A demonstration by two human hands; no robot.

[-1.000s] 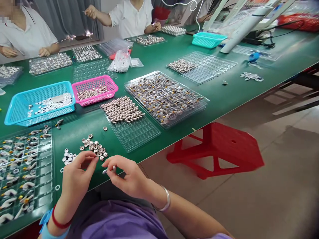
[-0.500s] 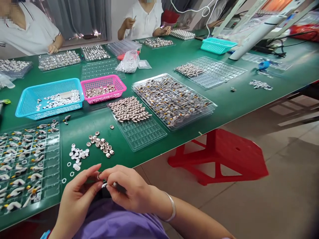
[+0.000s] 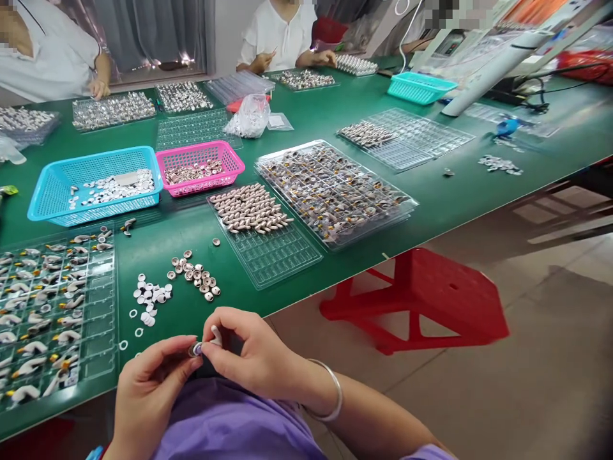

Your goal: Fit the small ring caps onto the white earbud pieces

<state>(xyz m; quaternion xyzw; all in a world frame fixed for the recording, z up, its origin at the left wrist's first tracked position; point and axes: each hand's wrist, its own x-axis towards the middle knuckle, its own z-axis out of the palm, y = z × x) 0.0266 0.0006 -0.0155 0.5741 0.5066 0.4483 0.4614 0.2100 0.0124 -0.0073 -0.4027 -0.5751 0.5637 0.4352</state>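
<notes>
Together at the near edge of the surface (image 3: 163,246), the left hand (image 3: 151,380) had a small round cap (image 3: 193,349) pinched between its fingertips, and the right hand (image 3: 246,348) likewise pinched a curved white piece (image 3: 216,335) just beside it.

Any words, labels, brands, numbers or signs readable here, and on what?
No readable text anywhere.
Round piece in the left hand: no legible marking.
Flat packet beside the plastic bag: too small to read.
Pale slip in the blue basket: nothing legible.
</notes>
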